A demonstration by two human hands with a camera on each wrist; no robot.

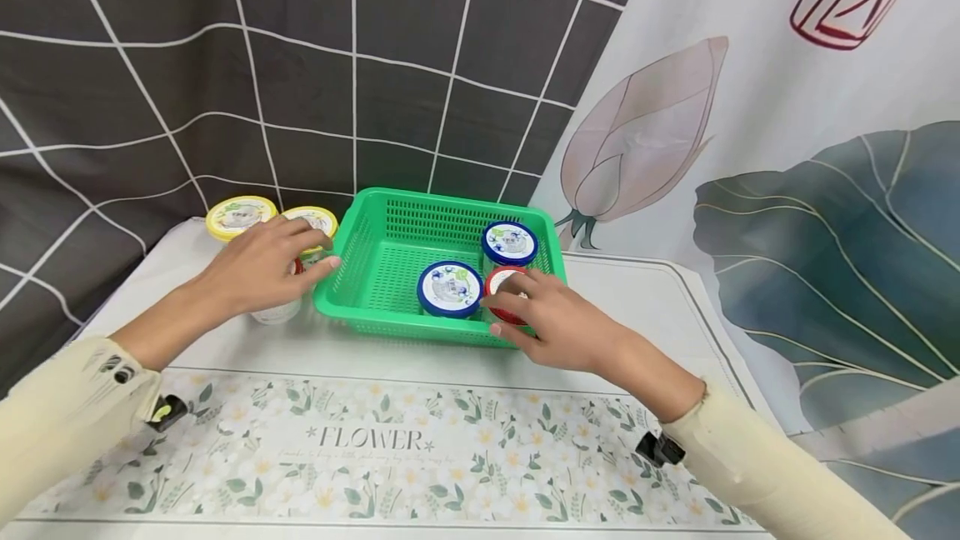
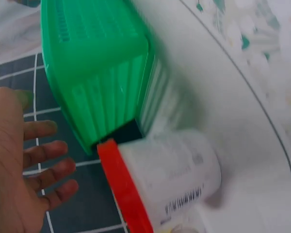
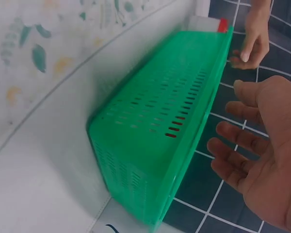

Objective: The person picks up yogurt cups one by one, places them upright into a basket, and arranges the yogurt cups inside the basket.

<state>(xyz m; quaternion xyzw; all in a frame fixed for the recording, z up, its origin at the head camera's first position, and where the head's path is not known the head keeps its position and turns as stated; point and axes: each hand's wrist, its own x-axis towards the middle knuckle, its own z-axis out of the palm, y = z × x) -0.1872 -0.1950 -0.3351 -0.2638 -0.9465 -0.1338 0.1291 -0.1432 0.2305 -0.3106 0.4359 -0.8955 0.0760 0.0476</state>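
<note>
My left hand hovers with loosely spread fingers above a white tub with a red lid. In the left wrist view that tub stands apart from the fingers, its barcode showing. Over the front right corner of a green plastic basket is my right hand, fingers slightly bent. Beneath it sits another red-lidded tub, partly hidden by the fingers. The right wrist view shows nothing inside this hand. Two blue-lidded tubs, one in front and one behind, share the basket.
Two yellow-lidded tubs, one at the far left and one nearer the basket, stand outside it. A flowered runner strip crosses the white tabletop. Behind the table hangs a dark gridded cloth.
</note>
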